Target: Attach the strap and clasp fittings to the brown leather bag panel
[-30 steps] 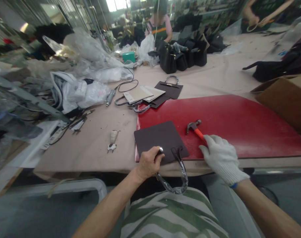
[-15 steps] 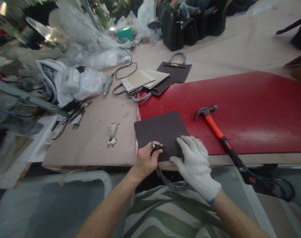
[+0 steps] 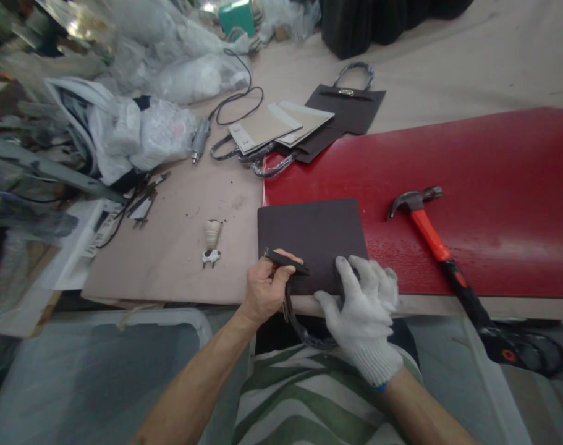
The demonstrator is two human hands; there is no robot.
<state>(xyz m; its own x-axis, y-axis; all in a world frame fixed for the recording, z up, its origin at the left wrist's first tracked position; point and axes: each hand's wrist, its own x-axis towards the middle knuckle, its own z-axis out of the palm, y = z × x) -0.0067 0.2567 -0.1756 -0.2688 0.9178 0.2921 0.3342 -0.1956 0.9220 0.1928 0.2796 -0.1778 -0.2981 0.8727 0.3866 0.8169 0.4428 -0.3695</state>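
Hands: two (image 3: 268,285) (image 3: 364,303) on one panel (image 3: 311,238).

Your gloved right hand (image 3: 362,303) covers the near right corner of the dark panel (image 3: 311,238), so you cannot see how the wrapped handle (image 3: 304,327) joins it there. Your left hand (image 3: 265,287) hides the handle's other end, and its grip on the small dark strip (image 3: 285,259) is partly concealed. The hammer (image 3: 441,253) grip's end blurs into a dark tangle off the tabletop (image 3: 179,247). The black bags (image 3: 355,25) are cut off by the top edge. The heap at far left is smeared.
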